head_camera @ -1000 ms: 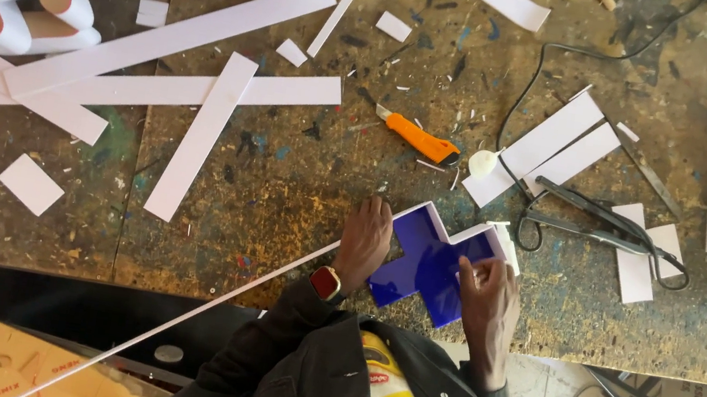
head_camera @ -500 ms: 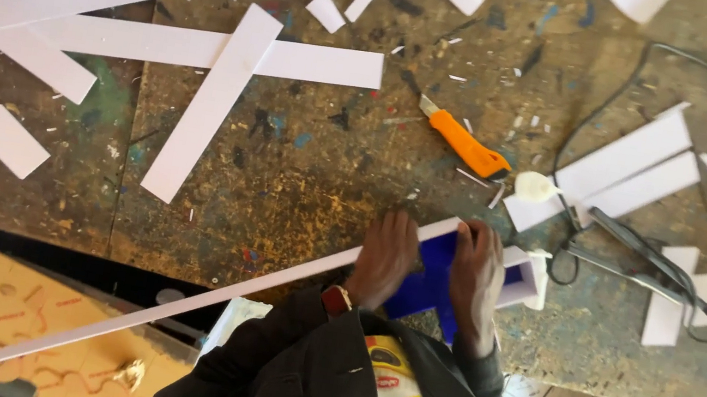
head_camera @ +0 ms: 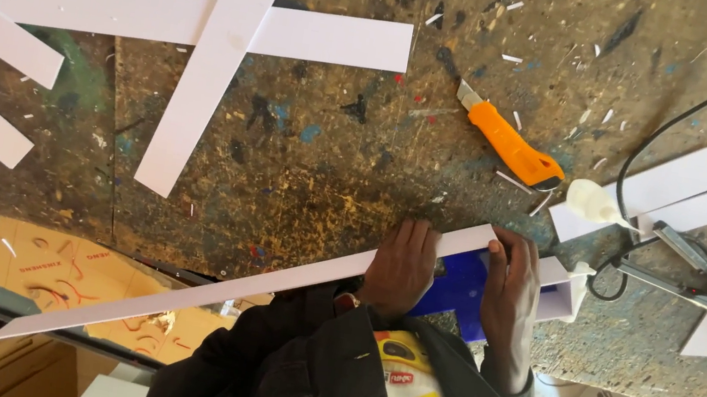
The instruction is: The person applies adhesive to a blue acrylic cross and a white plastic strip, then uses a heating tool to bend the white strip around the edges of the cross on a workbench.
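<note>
My left hand [head_camera: 400,266] lies flat, fingers together, pressing on a long white strip [head_camera: 248,281]; my right hand [head_camera: 511,292] curls its fingers over the strip's far end, just beside the left. Under both hands sits a blue piece with white edging [head_camera: 464,285], partly hidden, at the near edge of the workbench [head_camera: 320,175]. The strip runs diagonally from my right hand down past the bench edge and hangs unsupported over a cardboard sheet [head_camera: 80,279] below. Risk, as I judge it: the overhanging length could lever the strip out of alignment on the blue piece if left-hand pressure eases; the thin material could also kink at the bench edge. One orange utility knife [head_camera: 506,143] lies beyond my hands with its blade extended, near enough to snag a sleeve. One black cable [head_camera: 692,118] and one metal tool [head_camera: 706,279] lie to the right. Count of loose white strips on the bench: at least four long ones at upper left, two at right, plus several short offcuts.
</note>
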